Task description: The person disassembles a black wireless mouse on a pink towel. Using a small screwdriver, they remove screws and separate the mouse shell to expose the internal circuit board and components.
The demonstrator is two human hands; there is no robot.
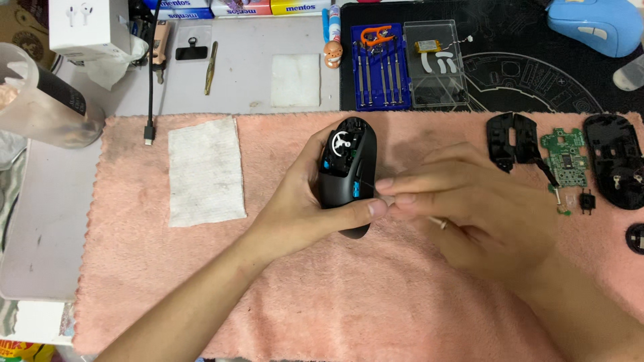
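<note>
Head view: the left hand (295, 201) holds a black computer mouse (349, 174) with its shell partly opened, fingers wrapped around it; the thumb lies along the lower right edge of the body and the other fingers curl behind its left side. Blue parts and a white round piece show inside the open upper end. The mouse is lifted just above a pink towel (335, 308) and sits at the centre of the view.

The right hand (469, 208) meets the mouse from the right. Its fingers (402, 191) are pinched narrow, tips touching the right edge of the mouse just beside the left thumb. A thin pale stick (437, 222) pokes out below these fingers; whether the fingers grip it I cannot tell.

On the towel, left of the hands, lies a white wipe (204, 171), flat. To the right lie black shell pieces (513, 137), a green circuit board (565, 155) beside them, and a larger black shell half (614, 157) at the far right, all apart from the hands.

Containers: a blue tray (380, 67) above the towel holds a row of small screwdrivers standing side by side, with orange tweezers (376, 35) across its top. Just beside it a clear plastic box (436, 64) holds a small yellow battery (427, 45) and white curved pads (441, 62). Both rest on a black mat (510, 67) on the worktop (248, 60). A light blue mouse (594, 23) sits at the top right corner.
</note>
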